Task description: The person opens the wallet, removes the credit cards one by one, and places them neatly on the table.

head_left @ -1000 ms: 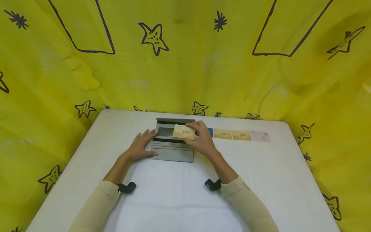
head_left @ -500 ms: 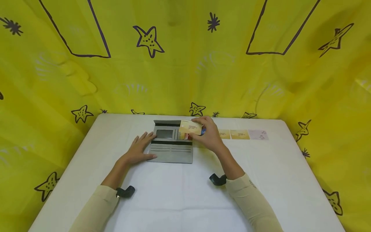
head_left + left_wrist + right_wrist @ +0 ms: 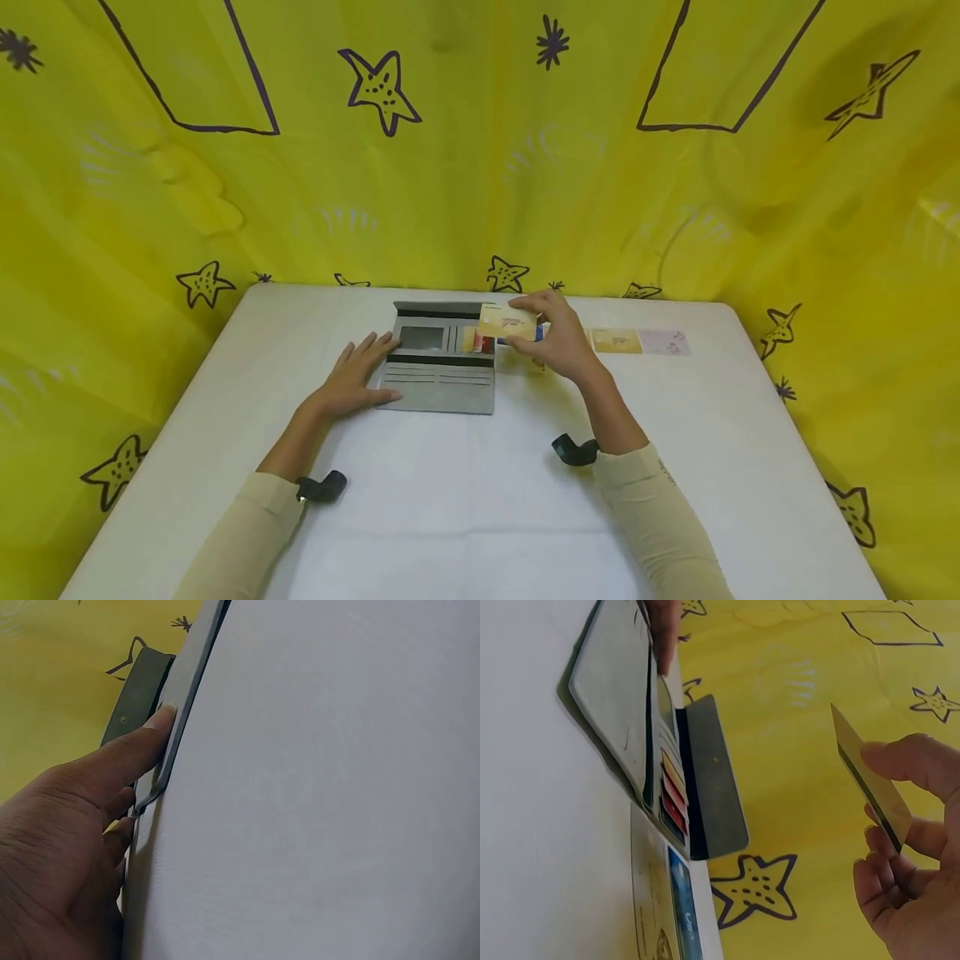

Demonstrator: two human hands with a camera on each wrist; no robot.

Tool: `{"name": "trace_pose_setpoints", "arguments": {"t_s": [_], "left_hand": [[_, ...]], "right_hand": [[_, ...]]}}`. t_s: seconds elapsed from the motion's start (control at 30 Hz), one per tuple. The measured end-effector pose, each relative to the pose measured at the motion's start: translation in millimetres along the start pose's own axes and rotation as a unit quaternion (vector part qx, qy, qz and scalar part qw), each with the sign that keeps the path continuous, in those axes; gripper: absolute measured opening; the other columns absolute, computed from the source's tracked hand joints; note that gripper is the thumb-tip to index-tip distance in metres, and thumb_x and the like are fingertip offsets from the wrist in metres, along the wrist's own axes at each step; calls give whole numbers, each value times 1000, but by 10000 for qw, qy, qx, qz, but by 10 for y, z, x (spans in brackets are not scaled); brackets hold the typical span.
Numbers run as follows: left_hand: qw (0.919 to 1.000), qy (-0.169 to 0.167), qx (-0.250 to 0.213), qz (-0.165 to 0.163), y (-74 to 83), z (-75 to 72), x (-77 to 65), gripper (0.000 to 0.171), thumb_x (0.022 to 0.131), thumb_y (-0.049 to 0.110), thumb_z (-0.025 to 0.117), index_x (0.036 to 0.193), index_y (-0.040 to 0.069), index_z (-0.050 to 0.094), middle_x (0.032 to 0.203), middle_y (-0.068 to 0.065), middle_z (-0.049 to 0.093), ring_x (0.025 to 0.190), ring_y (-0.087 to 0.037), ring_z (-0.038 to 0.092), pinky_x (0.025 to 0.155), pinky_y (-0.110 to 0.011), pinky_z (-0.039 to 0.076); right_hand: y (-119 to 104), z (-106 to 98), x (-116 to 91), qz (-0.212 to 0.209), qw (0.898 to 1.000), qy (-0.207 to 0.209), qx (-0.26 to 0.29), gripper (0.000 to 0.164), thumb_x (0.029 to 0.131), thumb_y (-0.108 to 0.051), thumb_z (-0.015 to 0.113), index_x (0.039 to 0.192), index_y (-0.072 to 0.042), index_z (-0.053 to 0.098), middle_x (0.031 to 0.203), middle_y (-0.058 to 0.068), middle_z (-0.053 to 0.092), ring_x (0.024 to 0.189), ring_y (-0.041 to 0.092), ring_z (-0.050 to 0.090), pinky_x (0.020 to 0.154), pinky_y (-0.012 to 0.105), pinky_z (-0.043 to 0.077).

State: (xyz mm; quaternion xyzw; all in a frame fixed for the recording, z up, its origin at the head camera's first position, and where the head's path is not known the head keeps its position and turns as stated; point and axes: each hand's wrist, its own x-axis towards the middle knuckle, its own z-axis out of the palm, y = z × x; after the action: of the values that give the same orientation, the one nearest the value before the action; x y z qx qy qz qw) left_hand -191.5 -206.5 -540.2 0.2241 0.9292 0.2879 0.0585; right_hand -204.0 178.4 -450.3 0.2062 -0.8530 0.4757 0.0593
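Observation:
A grey long wallet (image 3: pixel 438 398) lies unfolded on the white table, flap at the far side. My left hand (image 3: pixel 351 377) rests on its left edge with fingers spread; in the left wrist view the thumb (image 3: pixel 159 720) lies along the wallet's border. My right hand (image 3: pixel 566 340) pinches a gold card (image 3: pixel 508 322) between thumb and fingers, raised over the wallet's upper right corner. Gold and red cards (image 3: pixel 673 802) poke out of the wallet's slots in the right wrist view. Below the wallet's end there, a blue card (image 3: pixel 684 900) lies beside a gold-patterned card (image 3: pixel 649 885).
To the right of my right hand, a gold card (image 3: pixel 617 341) and a pale patterned card (image 3: pixel 666 342) continue the row on the table (image 3: pixel 465 483). A yellow curtain (image 3: pixel 450 183) with drawn starfish hangs behind the table's far edge.
My right hand has carried the gold card rightward from over the wallet's middle, uncovering the cards in its right slots. My left hand stays on the wallet's left edge.

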Motion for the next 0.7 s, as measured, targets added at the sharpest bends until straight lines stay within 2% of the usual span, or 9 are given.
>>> {"name": "trace_pose_setpoints", "arguments": {"t_s": [0.17, 0.53, 0.7], "left_hand": [[10000, -12, -16, 22, -7, -27, -3, 94, 89, 43, 81, 163, 6, 36, 171, -19, 25, 159, -42, 9, 125, -62, -5], [9999, 15, -92, 50, -49, -41, 0, 94, 89, 44, 81, 163, 7, 37, 171, -19, 26, 159, -41, 9, 125, -62, -5], [9999, 41, -42, 102, -47, -8, 10, 94, 89, 43, 81, 163, 6, 36, 171, -19, 26, 159, -42, 9, 125, -63, -3]], "right_hand": [[72, -94, -28, -129, 9999, -42, -85, 52, 83, -10, 90, 131, -1, 72, 129, 16, 58, 118, 34, 50, 96, 54, 49], [105, -198, -29, -83, 9998, -135, -94, 53, 85, -9, 89, 134, -2, 70, 131, 16, 60, 116, 33, 51, 92, 49, 47], [122, -240, -61, -105, 9997, -161, -180, 53, 86, -9, 88, 134, -1, 69, 133, 16, 60, 116, 34, 52, 92, 51, 47]]}}
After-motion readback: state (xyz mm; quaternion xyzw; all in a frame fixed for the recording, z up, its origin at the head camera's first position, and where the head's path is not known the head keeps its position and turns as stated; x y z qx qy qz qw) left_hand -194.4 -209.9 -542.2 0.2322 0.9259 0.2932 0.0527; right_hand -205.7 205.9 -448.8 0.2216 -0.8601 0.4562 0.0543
